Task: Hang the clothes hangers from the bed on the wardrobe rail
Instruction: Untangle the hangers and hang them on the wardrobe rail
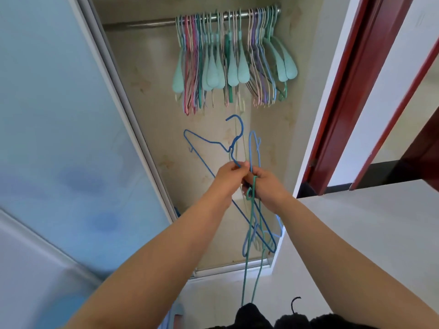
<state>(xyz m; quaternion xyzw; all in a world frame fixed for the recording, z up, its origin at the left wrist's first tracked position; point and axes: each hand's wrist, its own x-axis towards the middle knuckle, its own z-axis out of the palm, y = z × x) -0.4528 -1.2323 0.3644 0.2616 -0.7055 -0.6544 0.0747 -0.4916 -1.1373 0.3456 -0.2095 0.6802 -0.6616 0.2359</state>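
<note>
Hook of blue hanger upward (toward rail), both hands' fingers pinching wire.

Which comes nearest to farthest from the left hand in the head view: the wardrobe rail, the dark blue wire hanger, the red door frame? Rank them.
1. Dark blue wire hanger: pinched in the left hand.
2. Red door frame: off to the right.
3. Wardrobe rail: overhead at the top, crowded with hung hangers.
</note>
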